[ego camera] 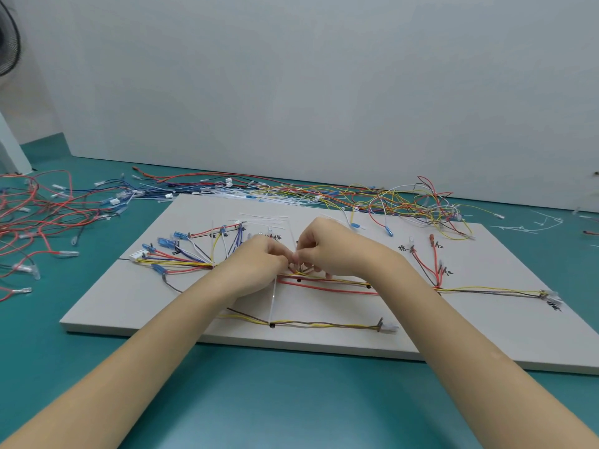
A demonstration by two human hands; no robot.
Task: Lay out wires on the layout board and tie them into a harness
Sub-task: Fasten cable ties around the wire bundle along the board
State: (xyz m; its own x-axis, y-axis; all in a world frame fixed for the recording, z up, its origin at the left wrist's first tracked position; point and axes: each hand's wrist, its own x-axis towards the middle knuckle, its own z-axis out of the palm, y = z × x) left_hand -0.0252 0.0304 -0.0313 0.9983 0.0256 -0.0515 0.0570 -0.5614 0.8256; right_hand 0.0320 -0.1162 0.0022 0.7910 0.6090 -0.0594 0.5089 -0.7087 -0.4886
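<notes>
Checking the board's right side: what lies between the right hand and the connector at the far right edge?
In the head view, a thin yellow-and-dark wire bundle spans from the right hand to the connector.

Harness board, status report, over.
Both hands pinching a tie over the bundle mid-board. One tie already on. Loose wires behind, nothing blocking.

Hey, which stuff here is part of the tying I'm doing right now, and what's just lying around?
In use: left hand, right hand, both pinching a white cable tie at the wire bundle on the layout board.

Lying about: loose wires left, wire pile behind, cut tie scraps, fan.
</notes>
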